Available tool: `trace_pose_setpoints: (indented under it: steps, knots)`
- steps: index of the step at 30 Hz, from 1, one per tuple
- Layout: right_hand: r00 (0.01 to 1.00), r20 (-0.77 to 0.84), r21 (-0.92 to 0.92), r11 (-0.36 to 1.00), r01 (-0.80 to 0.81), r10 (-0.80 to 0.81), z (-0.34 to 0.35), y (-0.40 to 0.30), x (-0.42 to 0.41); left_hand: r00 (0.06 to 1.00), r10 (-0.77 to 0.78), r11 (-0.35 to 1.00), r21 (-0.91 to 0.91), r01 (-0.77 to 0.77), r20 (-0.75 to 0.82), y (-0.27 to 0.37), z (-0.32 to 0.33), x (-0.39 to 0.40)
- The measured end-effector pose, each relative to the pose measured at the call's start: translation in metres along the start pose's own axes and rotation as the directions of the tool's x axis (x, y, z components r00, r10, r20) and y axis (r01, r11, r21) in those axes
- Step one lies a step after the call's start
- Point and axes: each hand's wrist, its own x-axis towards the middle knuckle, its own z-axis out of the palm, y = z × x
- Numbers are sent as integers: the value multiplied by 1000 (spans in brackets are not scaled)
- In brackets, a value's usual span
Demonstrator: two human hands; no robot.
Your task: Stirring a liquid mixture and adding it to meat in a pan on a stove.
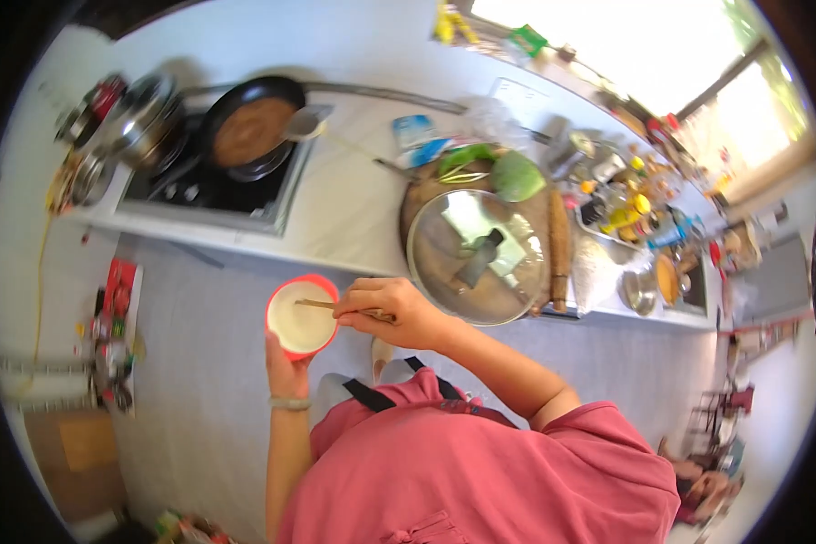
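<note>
My left hand (287, 364) holds a red-rimmed bowl (304, 318) with a pale, creamy liquid in it, above the floor in front of the counter. In my right hand (387, 313) is a pair of wooden chopsticks (316, 303), gripped together, their tips at the liquid. Beyond the bowl, a black wok (272, 88) with brown contents stands on the cooktop (272, 211). A long-handled ladle (304, 125) rests at the wok's right edge. Right of my right hand, a glass lid (442, 238) lies on a round board.
Green leaves (519, 177) lie behind the lid, and a wooden rolling pin (558, 251) beside it. Stacked pots (143, 122) stand left of the wok. Bottles (629, 214) and a metal bowl (639, 291) are at the right. A person (704, 486) is in the lower right background.
</note>
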Motion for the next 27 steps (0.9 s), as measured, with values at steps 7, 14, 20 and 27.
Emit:
trace_pose_setpoints:
  steps: [7,14,20,27]
  knots:
    - [963,-121,-33,968,-248,242,-42,-26,-32,975,-153,979,162,126,163,0,14,41]
    - [867,-460,-1,976,-216,191,36,-31,-72,804,-400,909,305,285,440,-3,30,58]
    - [706,-684,-242,856,-457,183,79,-68,-90,645,-506,859,399,320,572,7,23,65]
    - [547,-778,4,873,-488,309,166,-119,-96,489,-628,773,557,304,605,27,7,42]
